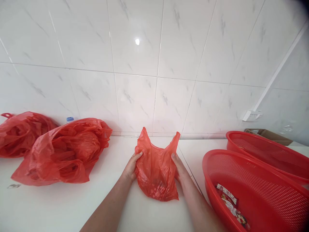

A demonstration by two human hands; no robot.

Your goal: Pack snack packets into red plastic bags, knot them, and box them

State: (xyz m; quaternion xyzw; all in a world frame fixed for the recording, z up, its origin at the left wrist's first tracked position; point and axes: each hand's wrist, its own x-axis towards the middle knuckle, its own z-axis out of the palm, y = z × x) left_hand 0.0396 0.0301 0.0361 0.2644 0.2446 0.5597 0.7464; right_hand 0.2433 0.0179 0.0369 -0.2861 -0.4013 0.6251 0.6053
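A small red plastic bag (158,167) with two handles pointing up is held upright over the white table, between my two hands. My left hand (131,166) grips its left side, thumb on the front and the other fingers hidden behind the plastic. On the opposite side, my right hand (178,166) holds the bag's edge in the same way. Something small and pale shows faintly through the bottom of the bag; I cannot make out what it is.
Large bundles of red bags (65,151) lie at the left, a blue-capped bottle (70,119) behind them. Right of my arm stands a red basket (256,187) with a few wrapped packets (231,206); behind it are another red basket (265,148) and a cardboard box (275,136).
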